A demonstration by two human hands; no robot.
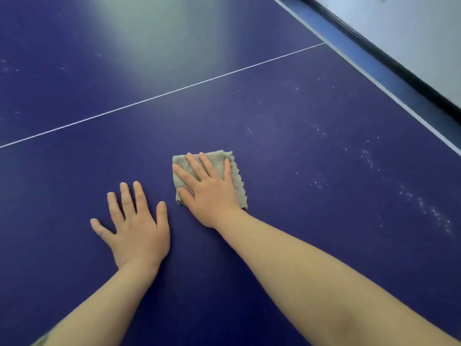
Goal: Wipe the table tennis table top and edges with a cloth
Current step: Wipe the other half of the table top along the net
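The dark blue table tennis table top (287,116) fills the view. A small folded grey-beige cloth (237,178) lies flat on it near the middle. My right hand (209,191) presses palm-down on the cloth with fingers spread, covering most of it. My left hand (134,226) rests flat on the bare table just left of the cloth, fingers apart, holding nothing.
A thin white centre line (162,96) crosses the table from lower left to upper right. The white-lined far edge (389,91) runs diagonally at the right, with a pale floor (424,33) beyond. White dust specks (424,208) dot the surface to the right.
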